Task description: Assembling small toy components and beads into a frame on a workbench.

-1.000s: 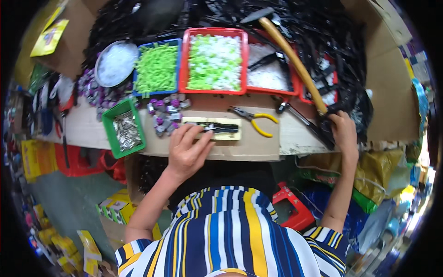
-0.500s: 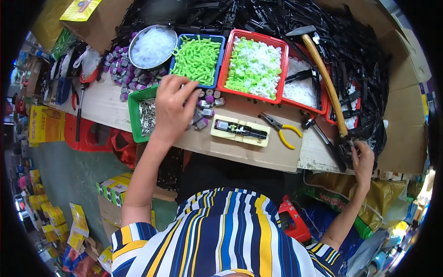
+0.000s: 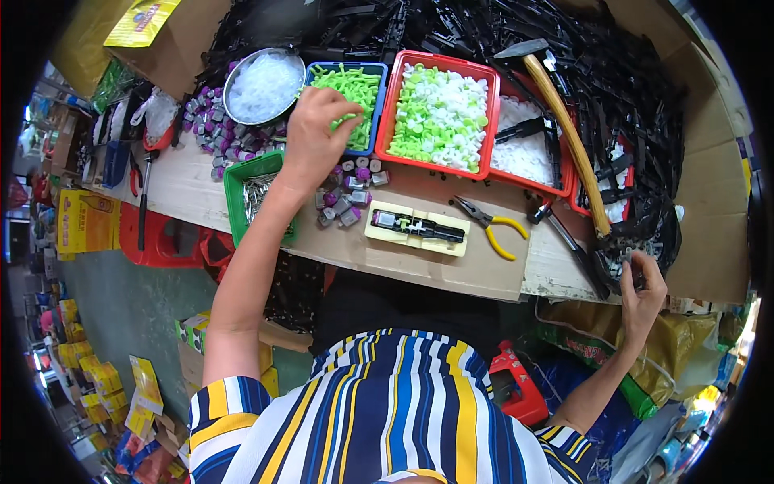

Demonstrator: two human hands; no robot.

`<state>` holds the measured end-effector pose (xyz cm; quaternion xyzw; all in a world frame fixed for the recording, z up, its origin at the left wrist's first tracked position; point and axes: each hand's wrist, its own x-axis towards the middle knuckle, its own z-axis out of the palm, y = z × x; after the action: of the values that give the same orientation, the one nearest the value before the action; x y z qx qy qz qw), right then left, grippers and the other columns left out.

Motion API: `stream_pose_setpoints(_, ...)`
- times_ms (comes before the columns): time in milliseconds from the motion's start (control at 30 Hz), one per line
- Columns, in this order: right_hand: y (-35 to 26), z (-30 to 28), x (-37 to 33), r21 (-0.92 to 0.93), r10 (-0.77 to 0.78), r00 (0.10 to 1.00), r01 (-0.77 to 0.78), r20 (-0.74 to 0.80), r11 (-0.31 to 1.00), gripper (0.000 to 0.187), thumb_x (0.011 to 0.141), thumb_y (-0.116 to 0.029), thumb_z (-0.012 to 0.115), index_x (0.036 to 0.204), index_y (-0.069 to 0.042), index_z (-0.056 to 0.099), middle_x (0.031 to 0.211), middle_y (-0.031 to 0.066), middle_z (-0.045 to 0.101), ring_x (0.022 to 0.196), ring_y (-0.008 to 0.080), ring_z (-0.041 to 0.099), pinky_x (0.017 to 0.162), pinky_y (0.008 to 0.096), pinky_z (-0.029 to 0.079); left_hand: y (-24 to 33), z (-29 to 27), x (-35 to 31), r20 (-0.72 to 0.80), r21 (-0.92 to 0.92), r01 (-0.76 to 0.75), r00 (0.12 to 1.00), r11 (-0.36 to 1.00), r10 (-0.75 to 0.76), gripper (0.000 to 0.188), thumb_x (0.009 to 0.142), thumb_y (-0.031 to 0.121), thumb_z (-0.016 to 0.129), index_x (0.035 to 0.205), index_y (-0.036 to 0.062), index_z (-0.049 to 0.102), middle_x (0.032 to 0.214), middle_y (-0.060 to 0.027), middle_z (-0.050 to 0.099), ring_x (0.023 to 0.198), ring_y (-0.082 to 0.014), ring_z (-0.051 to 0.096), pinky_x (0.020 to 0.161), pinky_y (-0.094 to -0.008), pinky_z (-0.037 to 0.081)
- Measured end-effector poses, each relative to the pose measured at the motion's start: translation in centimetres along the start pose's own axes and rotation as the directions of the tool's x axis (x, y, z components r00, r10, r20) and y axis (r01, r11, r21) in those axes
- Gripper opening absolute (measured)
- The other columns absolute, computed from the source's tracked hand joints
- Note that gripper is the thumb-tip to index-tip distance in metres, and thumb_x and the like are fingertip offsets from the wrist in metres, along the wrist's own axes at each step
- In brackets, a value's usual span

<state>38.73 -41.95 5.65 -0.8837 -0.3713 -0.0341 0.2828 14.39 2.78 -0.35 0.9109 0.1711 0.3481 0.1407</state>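
My left hand (image 3: pixel 316 137) is over the near left edge of a blue tray (image 3: pixel 380 109) of bright green plastic pieces (image 3: pixel 347 85). Its fingers are bent toward the thumb; whatever lies between them is hidden. On the far right, my right hand (image 3: pixel 642 294) is at a black bag (image 3: pixel 665 234) with small grey parts in it. The thumb and index finger come together at the tips, and what they pinch is too small to make out. Between the hands, a cream block fixture (image 3: pixel 375 231) holds a black toy-like mechanism (image 3: pixel 419 227) with a grey motor at one end.
Yellow-handled pliers (image 3: pixel 505 234) lie right of the fixture. A wooden-handled hammer (image 3: pixel 568 133) leans across red trays. Around them are a red tray (image 3: pixel 401 153) of green and white caps, a green tray (image 3: pixel 235 189) of screws, purple-grey motors (image 3: pixel 348 198), and heaped black parts (image 3: pixel 451 36).
My left hand has moved up and slightly right, from the screw tray's side to the green pieces. My right hand has shifted slightly right and down at the black bag.
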Motion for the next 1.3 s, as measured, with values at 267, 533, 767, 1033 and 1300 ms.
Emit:
stream_pose_setpoints(267, -1.6, 2.2, 0.3, 0.141, -0.035, 0.999, 0.031, 0.028, 0.990, 0.013, 0.088, 0.002, 0.063, 0.100, 0.006, 0.060, 0.084, 0.0037, 0.057, 0.077, 0.0103, 0.052, 0.071, 0.0240, 0.043, -0.4, -1.9, 1.7, 0.045, -0.637, 0.395, 0.877, 0.662, -0.479, 0.010, 0.101, 0.013, 0.053, 0.102, 0.0033, 0.056, 0.092, -0.0043, 0.067, 0.076, -0.0110, 0.065, 0.064, -0.0235, 0.051)
stream_pose_setpoints(533, -3.2, 3.7, 0.6, 0.162, -0.060, 0.997, 0.052, 0.044, 0.985, 0.012, 0.086, 0.003, 0.063, 0.097, 0.006, 0.059, 0.081, 0.0079, 0.056, 0.074, 0.0147, 0.053, 0.070, 0.0265, 0.044, -2.9, -5.9, 0.7, -0.054, -0.392, 0.366, 0.907, 0.844, -0.418, 0.019, 0.094, 0.003, 0.064, 0.110, 0.0008, 0.073, 0.088, -0.0035, 0.063, 0.067, -0.0083, 0.062, 0.057, -0.0204, 0.045)
stream_pose_setpoints(767, -3.5, 4.5, 0.5, 0.164, -0.070, 0.993, 0.052, 0.100, 0.985, 0.012, 0.085, 0.004, 0.063, 0.097, 0.005, 0.060, 0.081, 0.0088, 0.056, 0.073, 0.0151, 0.054, 0.068, 0.0260, 0.044, -7.1, -9.9, 0.8, -0.018, 0.300, 0.010, 1.000, 0.954, -0.005, 0.025, 0.083, -0.002, 0.067, 0.107, 0.0019, 0.071, 0.084, -0.0144, 0.063, 0.068, -0.0277, 0.063, 0.062, -0.0339, 0.049)
stream_pose_setpoints(1033, -3.0, 5.0, 0.2, 0.147, -0.083, 0.989, 0.065, 0.120, 0.987, 0.011, 0.086, 0.002, 0.063, 0.096, 0.005, 0.059, 0.080, 0.0049, 0.055, 0.072, 0.0100, 0.049, 0.066, 0.0238, 0.041, -9.4, -8.7, 2.3, 0.071, 0.375, 0.030, 0.996, 0.926, -0.061, 0.019, 0.074, -0.004, 0.068, 0.092, 0.0020, 0.073, 0.085, -0.0189, 0.069, 0.081, -0.0362, 0.068, 0.073, -0.0419, 0.054)
stream_pose_setpoints(1300, -3.8, 4.9, 0.3, 0.180, -0.054, 0.992, 0.033, 0.115, 0.983, 0.011, 0.084, 0.004, 0.064, 0.095, 0.005, 0.061, 0.083, 0.0060, 0.057, 0.072, 0.0122, 0.053, 0.067, 0.0252, 0.042, -8.6, -9.2, 2.1, 0.051, 0.348, 0.024, 0.998, 0.937, -0.045, 0.017, 0.076, -0.004, 0.066, 0.090, 0.0010, 0.072, 0.090, -0.0202, 0.070, 0.081, -0.0361, 0.068, 0.073, -0.0416, 0.054)
